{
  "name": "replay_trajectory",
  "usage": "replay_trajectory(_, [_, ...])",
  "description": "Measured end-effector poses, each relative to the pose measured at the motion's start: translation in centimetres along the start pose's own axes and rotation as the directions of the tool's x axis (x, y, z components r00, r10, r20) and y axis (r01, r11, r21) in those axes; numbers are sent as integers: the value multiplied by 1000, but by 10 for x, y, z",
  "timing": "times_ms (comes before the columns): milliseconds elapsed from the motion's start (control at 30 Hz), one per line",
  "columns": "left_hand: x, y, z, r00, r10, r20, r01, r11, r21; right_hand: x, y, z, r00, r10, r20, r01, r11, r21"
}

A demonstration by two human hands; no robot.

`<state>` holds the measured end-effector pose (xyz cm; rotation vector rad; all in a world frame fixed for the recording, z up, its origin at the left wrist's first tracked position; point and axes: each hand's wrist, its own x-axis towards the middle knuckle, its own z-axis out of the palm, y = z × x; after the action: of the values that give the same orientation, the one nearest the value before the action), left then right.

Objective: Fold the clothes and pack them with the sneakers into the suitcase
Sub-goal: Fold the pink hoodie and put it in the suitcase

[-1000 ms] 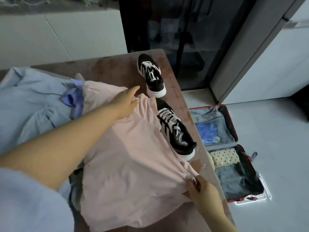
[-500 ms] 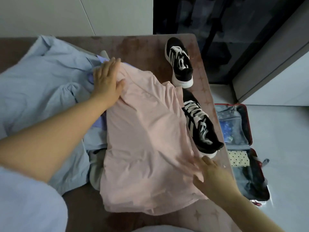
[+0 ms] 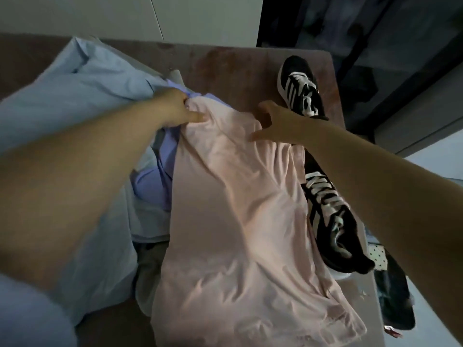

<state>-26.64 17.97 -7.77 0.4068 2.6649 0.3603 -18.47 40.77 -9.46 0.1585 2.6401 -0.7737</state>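
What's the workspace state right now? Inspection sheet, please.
Surface: reddish-brown tabletop, largely under cloth.
Job's things: pink fabric top laid lengthwise, wrinkled; pale blue shirt heaped left; lilac garment between them; far black-and-white sneaker and near black-and-white sneaker along right edge; open red-trimmed suitcase on floor, mostly hidden.
Clutter: nothing seen.
Hands: left hand pinches pink top's far corner; right hand at its far right edge, fingers curled, grip unclear.
Cables: nothing seen.
Surroundings: white wall panels; dark glass door.
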Motion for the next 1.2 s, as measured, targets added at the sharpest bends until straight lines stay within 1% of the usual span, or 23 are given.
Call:
replay_trajectory(67, [-2, 0, -4, 1000, 4, 4, -4, 999, 42, 20, 7, 7, 995, 46, 92, -49, 998, 25])
replay_trajectory(133, [-2, -1, -4, 999, 41, -37, -40, 999, 18, 29, 10, 9, 990, 57, 131, -58, 998, 6])
replay_trajectory(233, [-3, -1, 3, 989, 76, -130, -79, 997, -17, 30, 8, 2, 984, 31, 176, -21, 998, -62])
replay_trajectory(300, [-4, 1, 9, 987, 76, -141, -81, 996, -35, 26, 4, -3, 979, 4, 201, 7, 999, -53])
replay_trajectory(433, [-11, 7, 11, 984, 26, -176, -49, 990, -132, 15, 1, -8, 996, -30, 89, 32, 999, -16])
replay_trajectory(467, [-14, 8, 10, 984, 23, -176, -51, 987, -154, 10, 2, -8, 998, -31, 47, 29, 999, 38])
replay_trajectory(567, [-32, 10, 3, 983, 76, -168, -110, 973, -203, -12, 5, -16, 997, 0, -82, 27, 944, 329])
replay_trajectory(600, [-40, 10, 0, 978, 108, -181, -148, 963, -226, -23, 4, -21, 994, -6, -110, 47, 928, 369])
replay_trajectory(633, [-49, 10, -3, 970, 139, -197, -187, 951, -248, -33, 3, -27, 991, -25, -132, 72, 930, 360])
replay_trajectory(700, [-68, 11, -9, 948, 193, -251, -260, 927, -269, -57, -3, -38, 977, -90, -196, 131, 968, 212])
replay_trajectory(767, [-81, 10, -14, 916, 221, -336, -315, 913, -257, -78, -9, -43, 956, -150, -253, 183, 977, 112])
replay_trajectory(867, [-95, 11, -18, 883, 210, -420, -334, 909, -249, -103, -18, -39, 920, -195, -341, 194, 980, -36])
replay_trajectory(933, [-106, 13, -19, 882, 227, -412, -344, 909, -235, -114, -20, -31, 874, -257, -413, 211, 965, -155])
replay_trajectory(1000, [-122, 13, -15, 876, 276, -395, -371, 909, -188, -125, -17, -21, 806, -343, -483, 231, 932, -278])
replay_trajectory(1067, [-137, 8, -9, 859, 323, -396, -407, 901, -148, -134, -12, -7, 752, -414, -513, 249, 899, -360])
replay_trajectory(1133, [-150, 4, -1, 857, 352, -376, -433, 888, -153, -138, -4, 6, 747, -430, -507, 254, 889, -380])
replay_trajectory(1200, [-160, 3, 5, 874, 348, -338, -426, 885, -189, -139, 0, 15, 788, -378, -486, 226, 912, -343])
